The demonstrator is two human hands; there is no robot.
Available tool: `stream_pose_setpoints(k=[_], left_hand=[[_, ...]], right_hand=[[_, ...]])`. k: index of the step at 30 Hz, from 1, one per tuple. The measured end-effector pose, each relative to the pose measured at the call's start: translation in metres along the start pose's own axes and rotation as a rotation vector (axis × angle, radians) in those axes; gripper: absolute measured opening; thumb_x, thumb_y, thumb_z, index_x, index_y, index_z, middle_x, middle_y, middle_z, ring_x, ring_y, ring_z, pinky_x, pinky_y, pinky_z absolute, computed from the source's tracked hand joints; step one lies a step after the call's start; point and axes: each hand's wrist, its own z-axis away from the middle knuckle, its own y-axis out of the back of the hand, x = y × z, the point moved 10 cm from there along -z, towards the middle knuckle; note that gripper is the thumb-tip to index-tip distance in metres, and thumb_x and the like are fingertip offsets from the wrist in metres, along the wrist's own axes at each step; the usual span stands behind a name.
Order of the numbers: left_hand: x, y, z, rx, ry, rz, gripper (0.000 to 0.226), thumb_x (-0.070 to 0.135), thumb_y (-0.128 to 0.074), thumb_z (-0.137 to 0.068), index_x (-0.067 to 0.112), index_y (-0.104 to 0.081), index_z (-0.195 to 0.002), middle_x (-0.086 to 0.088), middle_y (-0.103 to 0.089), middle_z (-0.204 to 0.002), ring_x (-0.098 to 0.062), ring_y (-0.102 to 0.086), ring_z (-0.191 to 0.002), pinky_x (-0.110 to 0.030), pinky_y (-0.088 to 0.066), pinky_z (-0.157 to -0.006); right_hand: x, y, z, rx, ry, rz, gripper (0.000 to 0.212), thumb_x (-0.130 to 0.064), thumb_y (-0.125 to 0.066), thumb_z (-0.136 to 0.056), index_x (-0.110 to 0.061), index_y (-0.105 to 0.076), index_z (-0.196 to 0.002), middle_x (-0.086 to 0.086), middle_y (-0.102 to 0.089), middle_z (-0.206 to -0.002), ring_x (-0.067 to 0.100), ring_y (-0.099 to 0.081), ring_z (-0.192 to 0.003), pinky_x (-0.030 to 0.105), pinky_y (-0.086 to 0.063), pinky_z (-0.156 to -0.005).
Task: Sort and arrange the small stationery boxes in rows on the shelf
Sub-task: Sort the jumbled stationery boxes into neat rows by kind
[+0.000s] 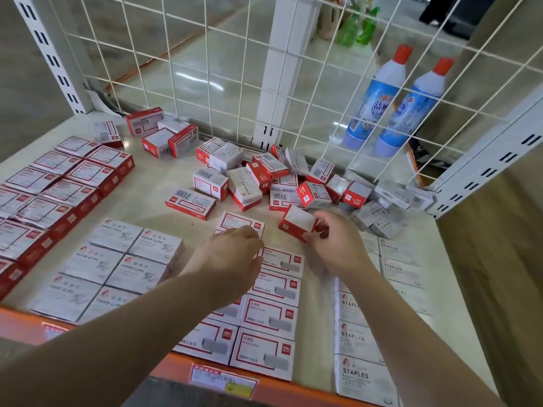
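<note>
Red-and-white rows fill the front of the shelf (152, 198), yet a loose heap (282, 177) waits behind (roughly half left). Your right hand (335, 242) pinches one red box (296, 223); your left hand (232, 259) presses flat on the middle row (276, 295).

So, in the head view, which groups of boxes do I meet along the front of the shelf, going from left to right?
Red-sided boxes → PAPER CLIPS boxes → left hand → red-framed staple boxes → right hand, holding a red box → grey STAPLES boxes.
</note>
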Motion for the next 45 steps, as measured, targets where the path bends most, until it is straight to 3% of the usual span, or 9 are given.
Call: stream_pose_setpoints(k=[5, 8, 14, 20, 28, 31, 35, 38, 45], left_hand=[[-0.003, -0.001, 0.003, 0.028, 0.004, 0.053, 0.039, 0.033, -0.04, -0.097, 0.028, -0.041, -0.136, 0.011, -0.035, -0.142, -0.01, -0.039, -0.126, -0.024, -0.037, -0.1], [-0.003, 0.005, 0.003, 0.06, 0.009, 0.074, 0.042, 0.032, -0.041, -0.097, 0.028, -0.036, -0.138, 0.011, -0.035, -0.143, -0.01, -0.038, -0.127, -0.024, -0.037, -0.1], [0.01, 0.017, 0.002, 0.092, -0.032, 0.061, 0.053, 0.029, -0.042, -0.097, 0.03, -0.019, -0.146, 0.012, -0.026, -0.15, -0.011, -0.027, -0.136, -0.026, -0.029, -0.107], [0.014, 0.023, 0.005, 0.117, -0.028, 0.108, 0.049, 0.035, -0.053, -0.092, 0.031, -0.034, -0.137, 0.012, -0.037, -0.143, -0.009, -0.04, -0.127, -0.024, -0.038, -0.098], [0.016, 0.027, 0.014, 0.113, -0.081, 0.056, 0.04, 0.04, -0.042, -0.095, 0.031, -0.036, -0.134, 0.013, -0.043, -0.139, -0.007, -0.049, -0.117, -0.018, -0.044, -0.085], [0.009, 0.025, 0.013, 0.1, -0.036, 0.075, 0.04, 0.041, -0.043, -0.094, 0.033, -0.039, -0.133, 0.012, -0.048, -0.136, -0.009, -0.053, -0.114, -0.022, -0.048, -0.084], [-0.011, 0.02, 0.008, 0.089, 0.123, 0.302, 0.029, 0.037, -0.053, -0.09, 0.031, -0.057, -0.118, 0.011, -0.063, -0.113, -0.008, -0.06, -0.096, -0.03, -0.057, -0.074], [-0.013, 0.012, 0.005, 0.031, 0.166, 0.435, 0.01, 0.033, -0.051, -0.092, 0.03, -0.06, -0.094, 0.013, -0.063, -0.092, -0.008, -0.061, -0.082, -0.023, -0.056, -0.067], [-0.025, 0.0, 0.001, -0.02, 0.223, 0.6, 0.018, 0.033, -0.05, -0.092, 0.033, -0.062, -0.078, 0.011, -0.068, -0.09, -0.014, -0.066, -0.081, -0.033, -0.059, -0.07]], right_hand=[[0.01, 0.01, 0.003, 0.052, -0.067, -0.016, 0.033, -0.026, -0.066, -0.084, -0.015, -0.059, -0.114, 0.004, -0.049, -0.119, 0.021, -0.049, -0.112, 0.037, -0.041, -0.097], [0.003, 0.024, 0.011, 0.089, -0.014, -0.074, 0.023, -0.019, -0.066, -0.085, -0.014, -0.062, -0.106, -0.007, -0.053, -0.096, 0.013, -0.053, -0.096, 0.027, -0.043, -0.086], [-0.004, 0.026, 0.028, 0.053, 0.039, -0.165, 0.031, -0.027, -0.059, -0.09, -0.011, -0.063, -0.116, -0.004, -0.06, -0.102, 0.009, -0.056, -0.096, 0.013, -0.038, -0.076], [-0.015, 0.015, 0.042, -0.044, 0.076, -0.207, 0.035, -0.031, -0.053, -0.093, -0.014, -0.058, -0.123, -0.003, -0.061, -0.11, 0.005, -0.055, -0.097, 0.007, -0.038, -0.075], [-0.016, 0.012, 0.049, -0.086, 0.051, -0.375, 0.021, -0.028, -0.051, -0.094, -0.02, -0.064, -0.107, -0.018, -0.063, -0.085, -0.011, -0.057, -0.078, 0.004, -0.041, -0.065], [-0.014, 0.017, 0.053, -0.065, 0.074, -0.415, 0.02, -0.024, -0.046, -0.096, -0.024, -0.062, -0.108, -0.018, -0.063, -0.09, -0.012, -0.056, -0.082, 0.006, -0.041, -0.073], [-0.014, 0.016, 0.054, -0.121, 0.129, -0.344, 0.031, -0.02, -0.048, -0.095, -0.035, -0.05, -0.122, -0.017, -0.057, -0.114, -0.003, -0.053, -0.102, 0.014, -0.042, -0.084], [-0.021, 0.007, 0.056, -0.212, 0.181, -0.271, 0.048, -0.019, -0.06, -0.088, -0.046, -0.041, -0.123, -0.022, -0.053, -0.115, -0.002, -0.051, -0.101, 0.016, -0.044, -0.085], [-0.028, -0.002, 0.058, -0.217, 0.226, -0.266, 0.055, -0.012, -0.068, -0.082, -0.042, -0.045, -0.121, -0.023, -0.057, -0.109, -0.005, -0.053, -0.097, 0.008, -0.043, -0.082]])
